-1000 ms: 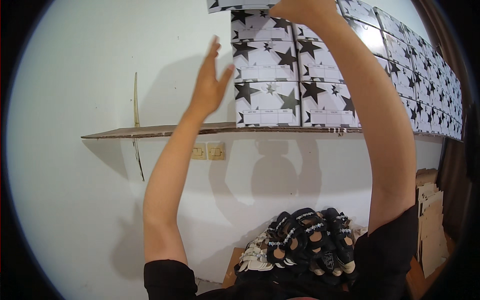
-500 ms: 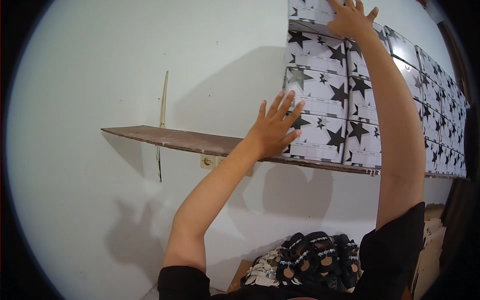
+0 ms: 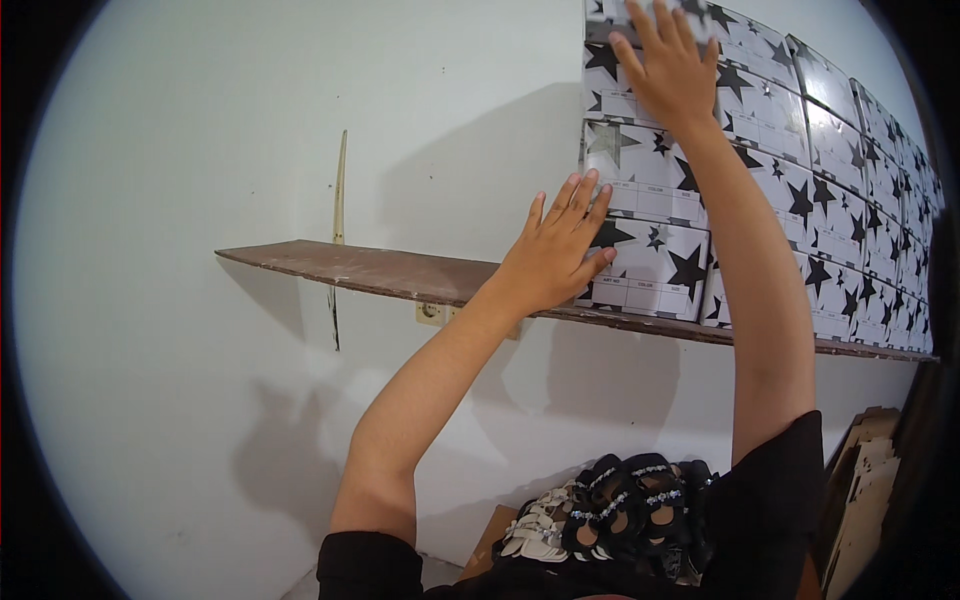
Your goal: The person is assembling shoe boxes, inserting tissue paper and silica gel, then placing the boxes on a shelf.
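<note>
Several white shoe boxes (image 3: 650, 270) printed with black stars are stacked in columns on a brown wall shelf (image 3: 370, 272). My left hand (image 3: 550, 255) lies with fingers spread at the left side of the stack, its fingertips by the left edge of the lower boxes. Higher up, my right hand (image 3: 672, 80) is open and flat against the front of the upper boxes in the leftmost column. Its fingers reach over the top box (image 3: 605, 10), which the upper rim of the picture cuts off. Neither hand is closed around anything.
Below the shelf, a pile of black and white sandals (image 3: 610, 510) with shiny trim lies near the wall. Flattened cardboard (image 3: 865, 490) leans at the right. A wall socket (image 3: 430, 313) sits under the shelf, and a pale strip (image 3: 340, 190) runs up the wall.
My right hand has moved down and left across the front of the upper boxes. My left hand stays at the stack's left edge, and the view has shifted slightly.
</note>
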`<control>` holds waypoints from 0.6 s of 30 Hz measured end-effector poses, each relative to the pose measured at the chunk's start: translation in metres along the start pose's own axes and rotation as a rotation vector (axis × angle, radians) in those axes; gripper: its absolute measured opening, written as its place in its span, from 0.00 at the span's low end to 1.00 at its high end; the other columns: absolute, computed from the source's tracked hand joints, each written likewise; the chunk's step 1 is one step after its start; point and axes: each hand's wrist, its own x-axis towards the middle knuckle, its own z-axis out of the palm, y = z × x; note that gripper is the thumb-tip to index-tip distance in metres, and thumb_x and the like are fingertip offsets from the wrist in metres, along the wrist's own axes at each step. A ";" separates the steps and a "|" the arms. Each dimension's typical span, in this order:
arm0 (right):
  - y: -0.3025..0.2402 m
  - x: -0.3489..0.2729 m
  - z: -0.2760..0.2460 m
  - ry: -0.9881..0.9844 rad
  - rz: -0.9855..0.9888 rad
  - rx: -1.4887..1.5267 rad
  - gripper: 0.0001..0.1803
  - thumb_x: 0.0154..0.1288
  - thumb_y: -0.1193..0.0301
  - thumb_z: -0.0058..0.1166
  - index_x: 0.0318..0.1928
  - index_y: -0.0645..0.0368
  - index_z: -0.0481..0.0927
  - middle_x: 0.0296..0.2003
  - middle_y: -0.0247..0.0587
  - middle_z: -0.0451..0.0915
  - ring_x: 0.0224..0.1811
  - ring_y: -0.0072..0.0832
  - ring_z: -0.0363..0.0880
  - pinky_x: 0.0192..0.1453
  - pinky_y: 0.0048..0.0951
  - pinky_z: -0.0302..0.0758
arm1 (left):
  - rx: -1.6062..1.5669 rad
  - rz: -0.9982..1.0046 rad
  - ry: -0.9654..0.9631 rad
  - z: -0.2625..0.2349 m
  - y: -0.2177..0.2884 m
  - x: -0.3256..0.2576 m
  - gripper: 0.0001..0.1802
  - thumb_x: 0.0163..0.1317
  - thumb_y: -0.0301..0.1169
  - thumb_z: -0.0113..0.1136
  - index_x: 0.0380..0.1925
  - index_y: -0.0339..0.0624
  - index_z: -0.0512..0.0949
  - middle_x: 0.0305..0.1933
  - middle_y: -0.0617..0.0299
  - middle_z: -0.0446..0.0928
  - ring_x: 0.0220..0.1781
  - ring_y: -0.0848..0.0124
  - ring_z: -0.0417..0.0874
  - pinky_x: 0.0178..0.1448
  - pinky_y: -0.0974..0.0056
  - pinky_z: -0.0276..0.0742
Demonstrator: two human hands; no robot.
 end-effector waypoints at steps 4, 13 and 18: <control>0.010 -0.019 0.013 -0.232 0.017 0.063 0.33 0.65 0.38 0.26 0.65 0.36 0.62 0.67 0.34 0.59 0.70 0.35 0.54 0.69 0.62 0.40 | -0.186 -0.026 -0.055 -0.002 0.001 0.003 0.35 0.68 0.47 0.41 0.69 0.44 0.46 0.74 0.48 0.41 0.75 0.54 0.44 0.70 0.42 0.44; 0.007 -0.026 -0.085 -0.246 -0.003 0.349 0.26 0.64 0.53 0.44 0.58 0.52 0.70 0.63 0.51 0.62 0.67 0.44 0.58 0.67 0.58 0.49 | 0.022 0.018 0.039 -0.019 0.007 -0.009 0.32 0.66 0.41 0.44 0.68 0.48 0.52 0.74 0.51 0.44 0.73 0.51 0.47 0.71 0.43 0.43; 0.023 -0.056 -0.170 -0.360 -0.049 0.316 0.29 0.61 0.53 0.49 0.60 0.51 0.68 0.65 0.52 0.58 0.68 0.45 0.56 0.67 0.58 0.49 | 0.047 0.111 0.157 -0.046 0.039 -0.046 0.30 0.62 0.37 0.49 0.65 0.48 0.60 0.69 0.56 0.58 0.73 0.53 0.51 0.70 0.42 0.43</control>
